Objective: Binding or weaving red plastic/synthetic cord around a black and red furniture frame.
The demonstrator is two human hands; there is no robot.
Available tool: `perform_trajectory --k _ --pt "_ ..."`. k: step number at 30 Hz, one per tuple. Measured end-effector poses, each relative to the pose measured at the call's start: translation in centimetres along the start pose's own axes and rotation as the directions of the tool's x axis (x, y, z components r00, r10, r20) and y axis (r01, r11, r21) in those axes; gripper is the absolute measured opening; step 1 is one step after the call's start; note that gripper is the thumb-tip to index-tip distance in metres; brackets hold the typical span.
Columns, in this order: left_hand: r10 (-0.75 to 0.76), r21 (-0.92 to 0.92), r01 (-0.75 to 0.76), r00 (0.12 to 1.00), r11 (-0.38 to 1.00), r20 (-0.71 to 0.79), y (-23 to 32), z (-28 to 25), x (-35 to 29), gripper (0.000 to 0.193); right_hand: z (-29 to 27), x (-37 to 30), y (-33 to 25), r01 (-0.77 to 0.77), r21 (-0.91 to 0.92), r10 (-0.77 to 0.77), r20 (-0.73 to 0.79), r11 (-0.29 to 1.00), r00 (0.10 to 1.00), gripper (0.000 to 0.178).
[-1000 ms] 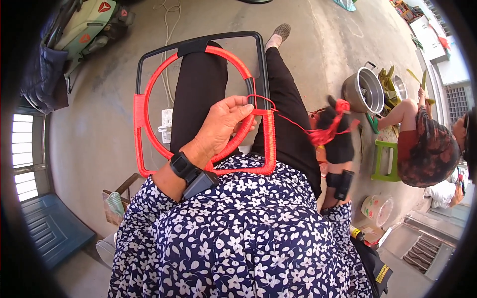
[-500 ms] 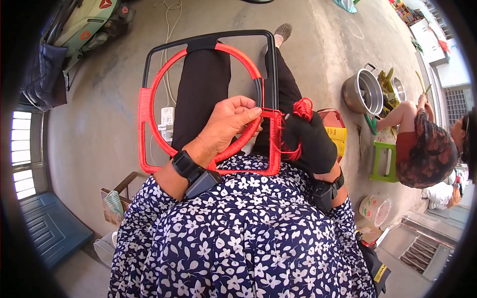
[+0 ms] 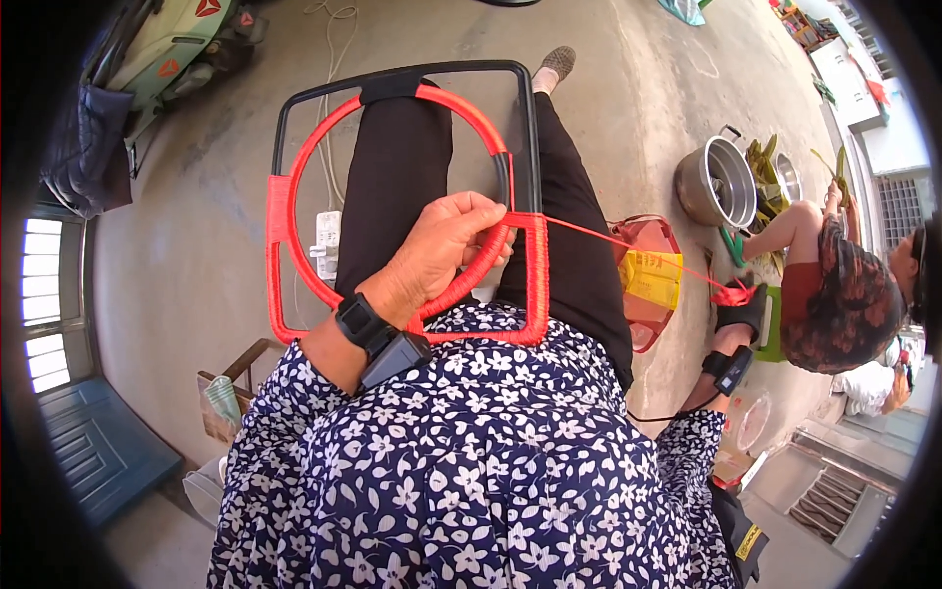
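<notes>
Across my lap lies a black rectangular frame [image 3: 535, 128] with a ring inside it, much of both wrapped in red cord [image 3: 537, 285]. My left hand [image 3: 442, 240] is closed on the ring's right side, its thumb and index finger pinching where the cord leaves the wrapping. A stretch of red cord runs taut from that pinch out to the right. At its far end my right hand [image 3: 741, 312], in a black glove, grips a bundle of red cord [image 3: 733, 294], well away from the frame. Black is still bare along the frame's top and upper sides.
A red box with a yellow label [image 3: 652, 280] sits on the floor under the stretched cord. Farther right are a metal pot [image 3: 714, 185], a green stool [image 3: 771, 329] and a seated person [image 3: 849, 285] handling long leaves. A white power strip [image 3: 327, 240] lies left of my leg.
My right hand has swung out to the right from beside the frame, drawing the loose cord straight. My left hand keeps its pinch; the frame has shifted slightly left.
</notes>
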State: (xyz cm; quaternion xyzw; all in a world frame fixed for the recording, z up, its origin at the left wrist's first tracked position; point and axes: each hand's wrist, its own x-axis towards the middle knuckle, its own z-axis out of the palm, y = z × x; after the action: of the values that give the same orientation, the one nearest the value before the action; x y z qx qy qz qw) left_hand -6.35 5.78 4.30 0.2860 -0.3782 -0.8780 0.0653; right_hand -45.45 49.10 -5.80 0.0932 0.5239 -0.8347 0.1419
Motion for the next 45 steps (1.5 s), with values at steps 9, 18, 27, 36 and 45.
perform_trajectory --k 9,18,27,36,45 --pt "0.09 0.214 -0.073 0.993 0.974 -0.072 -0.2 -0.2 0.5 0.014 27.5 -19.4 8.7 0.317 -0.703 0.594 0.709 0.636 0.38 0.039" --pt "0.484 0.392 -0.391 0.858 0.833 -0.172 -0.1 0.6 -0.1 0.014 33.0 -18.8 11.1 0.239 -0.401 0.103 0.666 0.884 0.738 0.057" --pt "0.756 0.5 -0.634 0.651 0.59 -0.067 0.5 2.0 -1.1 0.012 35.4 -23.3 10.4 0.622 -0.362 0.072 0.895 0.694 0.44 0.039" --pt "0.493 0.614 -0.301 0.854 0.729 -0.166 -0.1 0.6 -0.2 0.017 26.0 -16.8 5.5 0.566 -0.736 0.104 0.639 0.371 0.762 0.016" --pt "0.274 0.429 -0.222 0.96 0.876 -0.063 -0.1 0.7 0.1 0.02 14.4 -6.1 6.8 -0.108 0.349 0.041 0.194 0.931 0.98 0.02"
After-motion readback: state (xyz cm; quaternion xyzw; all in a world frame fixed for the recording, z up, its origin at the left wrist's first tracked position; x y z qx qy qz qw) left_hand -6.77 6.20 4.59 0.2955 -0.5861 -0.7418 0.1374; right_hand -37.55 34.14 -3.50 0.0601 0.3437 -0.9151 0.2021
